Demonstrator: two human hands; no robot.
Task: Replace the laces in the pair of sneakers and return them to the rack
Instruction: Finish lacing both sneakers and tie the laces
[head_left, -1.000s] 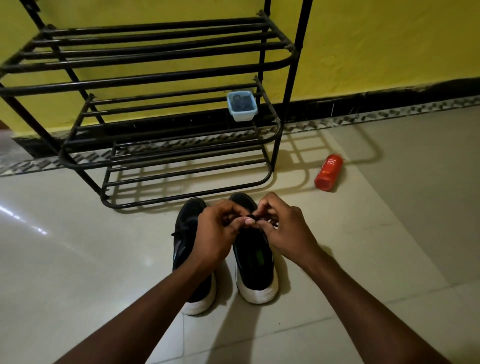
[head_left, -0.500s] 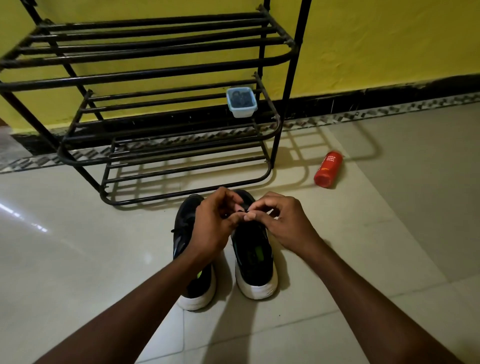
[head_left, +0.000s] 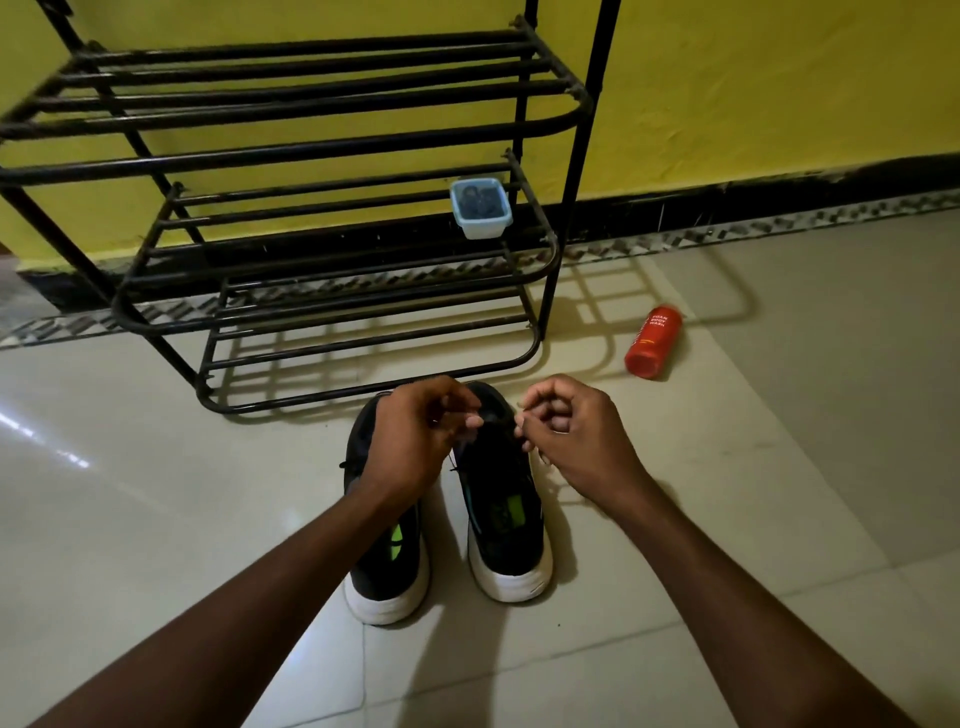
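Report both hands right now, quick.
Left hand: closed, pinching the black lace.
Right hand: closed, pinching the same lace's other end.

A black, white-soled left sneaker (head_left: 387, 571) and right sneaker (head_left: 506, 525) are set side by side on the floor, toes toward the black metal rack (head_left: 311, 156); a thin black lace (head_left: 457, 460) is faintly seen at the right one's front.

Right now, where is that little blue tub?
In the head view, the little blue tub sits on the black rack, at the right end of its second-lowest shelf, beyond the two sneakers.
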